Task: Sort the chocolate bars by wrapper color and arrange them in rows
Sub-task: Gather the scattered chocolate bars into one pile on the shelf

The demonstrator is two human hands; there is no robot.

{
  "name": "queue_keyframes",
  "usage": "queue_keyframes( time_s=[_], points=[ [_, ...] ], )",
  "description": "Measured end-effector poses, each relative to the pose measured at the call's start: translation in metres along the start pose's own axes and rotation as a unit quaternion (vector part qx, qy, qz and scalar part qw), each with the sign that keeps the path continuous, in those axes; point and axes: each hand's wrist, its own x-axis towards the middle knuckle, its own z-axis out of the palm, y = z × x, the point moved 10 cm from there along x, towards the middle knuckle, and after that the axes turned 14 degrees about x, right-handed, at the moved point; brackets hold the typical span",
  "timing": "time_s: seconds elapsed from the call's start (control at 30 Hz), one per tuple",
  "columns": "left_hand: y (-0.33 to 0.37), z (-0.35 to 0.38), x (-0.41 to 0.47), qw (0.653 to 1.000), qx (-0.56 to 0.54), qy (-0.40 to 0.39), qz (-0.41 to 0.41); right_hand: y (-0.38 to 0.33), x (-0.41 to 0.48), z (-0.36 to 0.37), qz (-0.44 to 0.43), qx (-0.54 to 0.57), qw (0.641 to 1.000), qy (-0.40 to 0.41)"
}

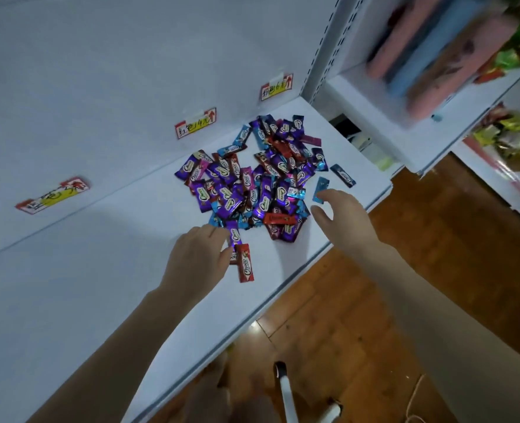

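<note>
Nearly all the chocolate bars [252, 175] lie in one mixed heap on the white shelf [100, 270], purple, blue, red and pink together; I see no rows, so I judge the sorting barely begun. My left hand [196, 257], fingers loosely spread, touches a red bar [245, 266] at the heap's 6 o'clock edge. My right hand [342, 219] hovers open at 4 o'clock beside a blue bar [320, 190]. No container holds any bars.

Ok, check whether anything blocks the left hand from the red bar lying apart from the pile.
Nothing visible does. The left hand is right beside the red bar, fingertips at its edge, with only bare shelf around.
</note>
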Motion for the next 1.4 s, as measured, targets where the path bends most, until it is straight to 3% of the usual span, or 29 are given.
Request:
queue_keyframes(
  time_s=[0.17,0.33,0.67,0.77,0.9,1.03,1.13,1.23,1.3,1.4],
  points=[
    [-0.005,0.011,0.059,0.998,-0.011,-0.009,-0.056,0.02,0.045,0.003,0.009,0.024,1.0,-0.015],
    [-0.04,0.012,0.106,0.989,-0.018,0.028,-0.146,0.015,0.095,0.021,-0.038,0.044,0.997,-0.05],
    [-0.113,0.053,0.149,0.898,0.007,-0.05,-0.436,-0.008,0.19,0.068,-0.181,0.066,0.969,-0.156],
    [-0.109,0.066,0.136,0.887,-0.014,-0.059,-0.458,-0.02,0.203,0.088,-0.206,0.036,0.961,-0.179],
    [-0.101,0.069,0.115,0.877,-0.019,-0.068,-0.475,-0.019,0.216,0.112,-0.159,-0.115,0.955,-0.22],
    [-0.103,0.059,0.115,0.87,-0.031,-0.032,-0.491,-0.029,0.216,0.132,-0.168,-0.136,0.941,-0.262],
    [-0.113,0.056,0.131,0.858,-0.017,-0.034,-0.512,-0.03,0.214,0.131,-0.163,-0.074,0.945,-0.274],
    [-0.121,0.065,0.151,0.857,0.006,-0.064,-0.512,-0.023,0.207,0.113,-0.158,0.133,0.942,-0.263],
    [-0.122,0.071,0.159,0.858,-0.006,-0.066,-0.51,-0.01,0.201,0.094,-0.141,0.241,0.931,-0.233],
    [-0.12,0.074,0.161,0.86,-0.047,-0.074,-0.503,0.023,0.208,0.068,-0.05,0.346,0.926,-0.14]
  ],
)
